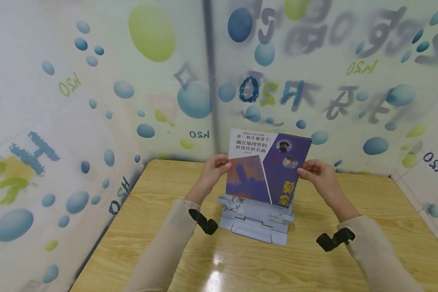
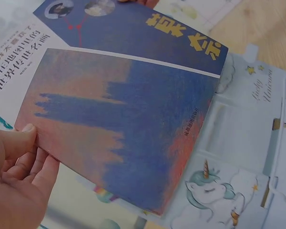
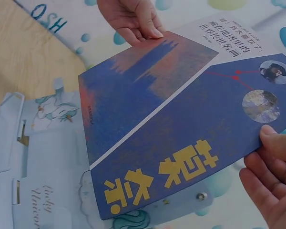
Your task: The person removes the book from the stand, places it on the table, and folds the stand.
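Between both hands a thin book (image 1: 253, 174) is held up, its cover facing me. The cover has a purple-blue part with yellow characters, a white strip and a painting of a tower. My left hand (image 1: 214, 172) pinches its left edge, thumb on the front, as the left wrist view shows with the left hand (image 2: 21, 176). On the opposite edge my right hand (image 1: 319, 178) pinches it the same way; the right wrist view shows this right hand (image 3: 271, 176) close up. Behind and below the book stands a pale blue book stand (image 1: 255, 221) with unicorn drawings, partly hidden by it.
The stand is on a wooden table (image 1: 160, 194) with light grain. Walls (image 1: 160, 93) printed with blue and green ovals and lettering rise behind the table and on its left and right. A black wrist strap (image 1: 204, 223) sits on the left sleeve, another on the right.
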Available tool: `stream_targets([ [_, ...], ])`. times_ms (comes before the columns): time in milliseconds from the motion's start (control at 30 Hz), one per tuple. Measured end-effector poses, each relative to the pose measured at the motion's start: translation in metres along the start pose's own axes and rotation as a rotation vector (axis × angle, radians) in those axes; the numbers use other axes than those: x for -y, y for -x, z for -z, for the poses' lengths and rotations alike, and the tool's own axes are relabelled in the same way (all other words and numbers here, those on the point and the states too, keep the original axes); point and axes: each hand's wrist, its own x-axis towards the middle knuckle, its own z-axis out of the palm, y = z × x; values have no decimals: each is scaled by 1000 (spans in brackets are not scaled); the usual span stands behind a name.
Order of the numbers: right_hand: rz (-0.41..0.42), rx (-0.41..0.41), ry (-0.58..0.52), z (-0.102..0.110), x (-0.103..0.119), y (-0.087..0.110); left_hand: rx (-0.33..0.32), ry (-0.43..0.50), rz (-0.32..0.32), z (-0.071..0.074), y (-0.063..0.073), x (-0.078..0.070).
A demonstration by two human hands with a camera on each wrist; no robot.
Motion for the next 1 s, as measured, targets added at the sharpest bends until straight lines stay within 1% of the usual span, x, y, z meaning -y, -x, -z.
stream_targets([
  [167, 1, -24, -53, 10, 10, 4, 35, 1, -18, -5, 3, -14],
  [300, 27, -38, -89, 20, 11, 8, 69, 10, -28, -14, 8, -25],
  [400, 61, -41, -142, 30, 11, 11, 98, 3, -24, -21, 13, -30],
  [533, 93, -19, -223, 46, 10, 15, 124, 15, -18, -37, 17, -34],
  [600, 96, -11, -245, 56, 8, 18, 147, 35, -14, -47, 19, -35],
  [667, 92, -7, -244, 67, 6, 22, 178, 67, -10, -58, 21, -35],
  [733, 74, -6, -234, 78, 3, 26, 203, 93, 3, -70, 23, -33],
  [800, 43, -8, -179, 89, -2, 30, 219, 117, 21, -81, 25, -30],
  [1000, -62, -14, 61, 119, -17, 43, 223, 160, 88, -117, 31, -15],
])
